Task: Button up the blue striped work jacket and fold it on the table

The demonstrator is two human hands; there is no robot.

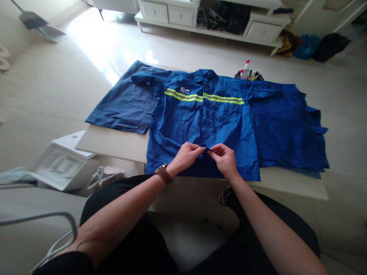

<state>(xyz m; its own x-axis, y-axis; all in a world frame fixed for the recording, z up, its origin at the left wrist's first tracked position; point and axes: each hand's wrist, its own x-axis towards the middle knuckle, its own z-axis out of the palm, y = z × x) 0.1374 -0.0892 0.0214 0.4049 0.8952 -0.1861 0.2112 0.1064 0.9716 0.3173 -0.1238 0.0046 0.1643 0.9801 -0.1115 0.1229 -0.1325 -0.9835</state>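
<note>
A low table (114,145) carries a blue work jacket (177,126), spread front-up across its middle with the hem at the near edge. The cloth looks light, soft and limp, and is likely best taken by its hem or front edges. The left hand (187,156) and right hand (226,160) meet just above the hem, fingertips pinched narrowly on those front edges.

The shirt (200,122) before me was bright blue with yellow-green stripes (203,97) across the chest. The garment (123,107) beside it was darker blue. My watch strap (164,174) was brown.
</note>
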